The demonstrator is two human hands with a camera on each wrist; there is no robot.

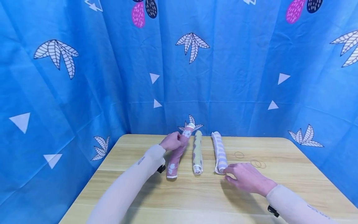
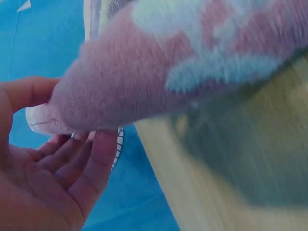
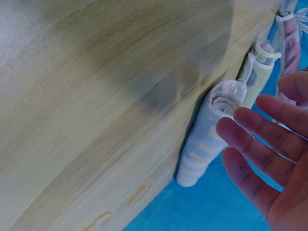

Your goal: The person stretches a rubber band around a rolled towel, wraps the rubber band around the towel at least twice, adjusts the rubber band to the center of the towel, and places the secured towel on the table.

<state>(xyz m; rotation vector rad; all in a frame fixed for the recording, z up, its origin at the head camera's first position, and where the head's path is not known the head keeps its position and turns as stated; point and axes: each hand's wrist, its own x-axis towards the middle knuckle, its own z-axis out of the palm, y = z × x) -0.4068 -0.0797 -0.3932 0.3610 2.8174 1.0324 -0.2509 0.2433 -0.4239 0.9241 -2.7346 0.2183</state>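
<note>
The left grip point(image 1: 172, 142) holds a rolled pink floral towel point(image 1: 176, 156) between thumb and fingers. The right grip point(image 1: 248, 178), fingers loosely extended, holds nothing, beside the near end of a rolled purple-and-white striped towel point(image 1: 220, 151); contact is hard to tell. Between the grips lies a rolled green patterned towel point(image 1: 197, 150). Thin rubber bands point(image 1: 260, 164) lie on the desk point(image 1: 201, 199) just beyond the right grip.
</note>
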